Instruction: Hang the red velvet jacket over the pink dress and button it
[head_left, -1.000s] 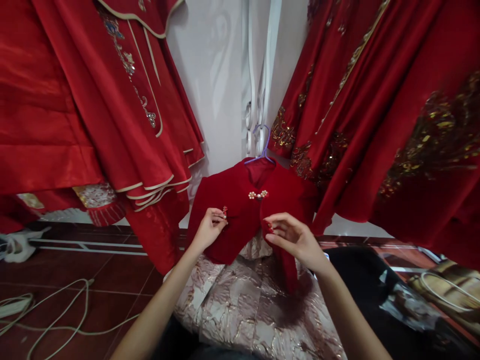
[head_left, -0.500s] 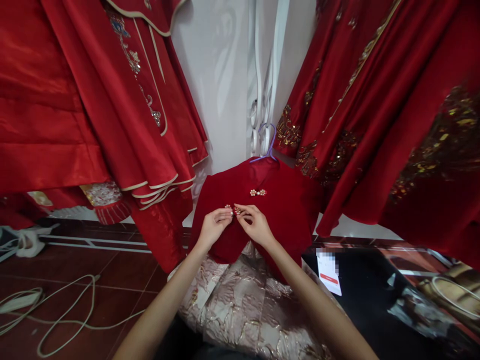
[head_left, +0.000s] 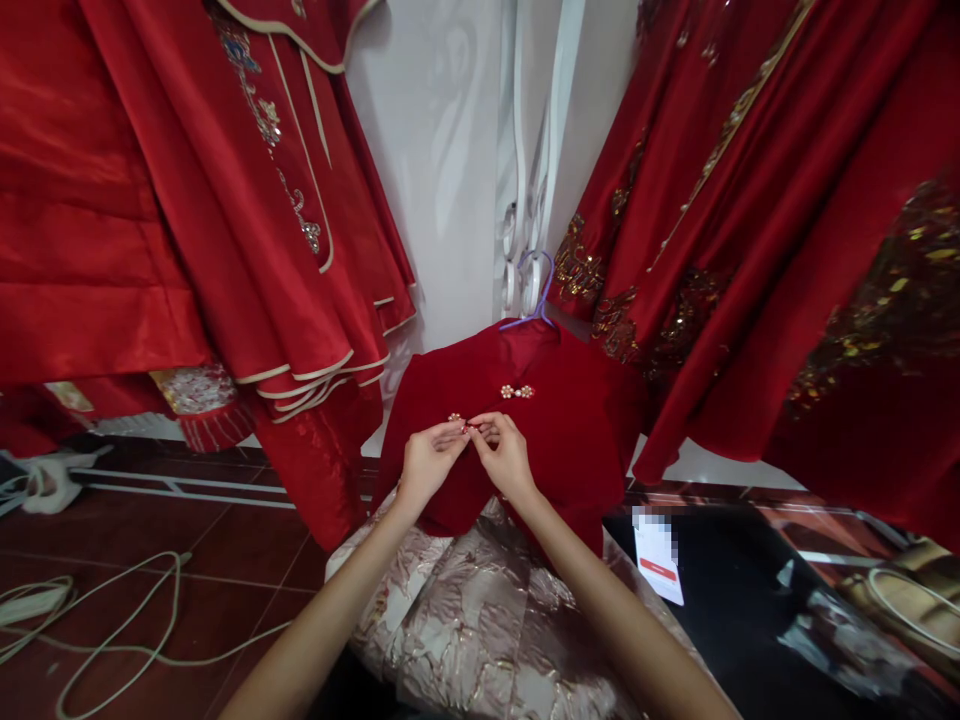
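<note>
A dark red velvet jacket [head_left: 450, 385] hangs in front of me on a purple hanger [head_left: 540, 300]. Its upper flower-shaped clasp [head_left: 517, 392] of pearly beads is fastened at the chest. Lower down, my left hand [head_left: 431, 460] pinches one half of a second beaded clasp [head_left: 455, 417] at the jacket's front edge. My right hand [head_left: 504, 455] pinches the other half, and the fingertips of both hands meet. The fingers hide most of this clasp, so I cannot tell whether its halves are joined. Below the jacket, a pale patterned brocade cloth [head_left: 465, 620] spreads over my lap.
Red embroidered gowns [head_left: 300, 300] hang on the left, and sequinned red gowns [head_left: 720, 330] on the right. A phone [head_left: 658, 560] with a lit screen rests on a black surface [head_left: 720, 600]. A pale cable [head_left: 172, 600] loops over the tiled floor at left.
My hands have drawn closer together at the clasp, with the right fingers now curled over its half. The view has shifted slightly; the jacket hangs in nearly the same place.
</note>
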